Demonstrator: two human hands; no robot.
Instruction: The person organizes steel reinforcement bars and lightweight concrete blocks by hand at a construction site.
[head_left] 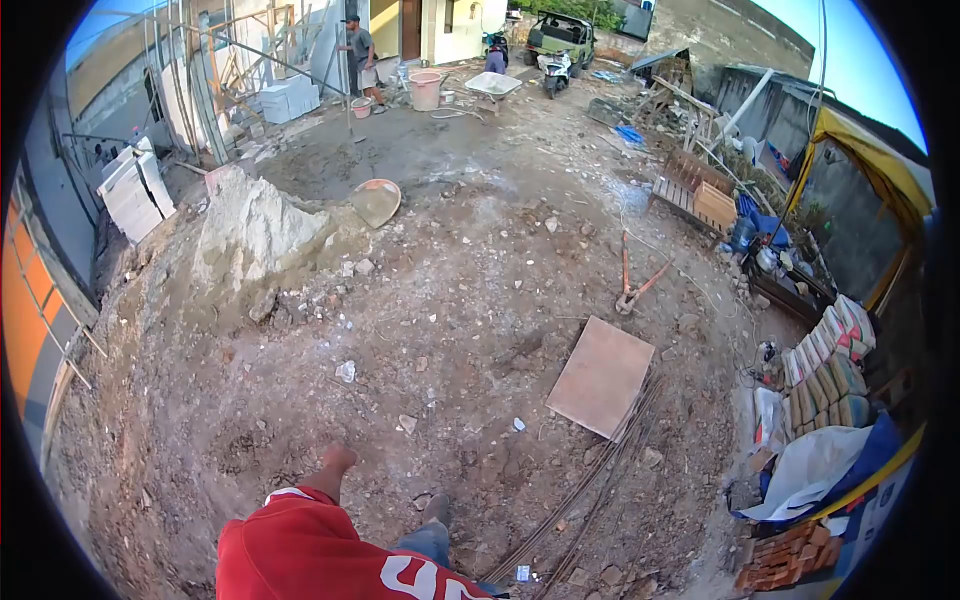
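My left hand (340, 456) hangs low in front of the red shirt, above bare dirt, touching nothing that I can see. Its fingers are too small and indistinct to tell whether they are open or closed. My right hand is out of view. A shoe (437, 508) shows under my blue jeans. Ahead to the right, a flat square board or tile (600, 378) lies on the ground, partly over a bundle of thin metal rods (600, 470). Just beyond it lies a bolt cutter (627, 298) with orange handles spread apart.
A pale sand heap (250, 228) stands left, beside a shallow pan (377, 203). Farther back are a co-worker (359, 55), a large tub (425, 92), a wheelbarrow (493, 85) and a motorbike (556, 72). Stacked sacks (828, 380) and bricks (790, 556) line the right side.
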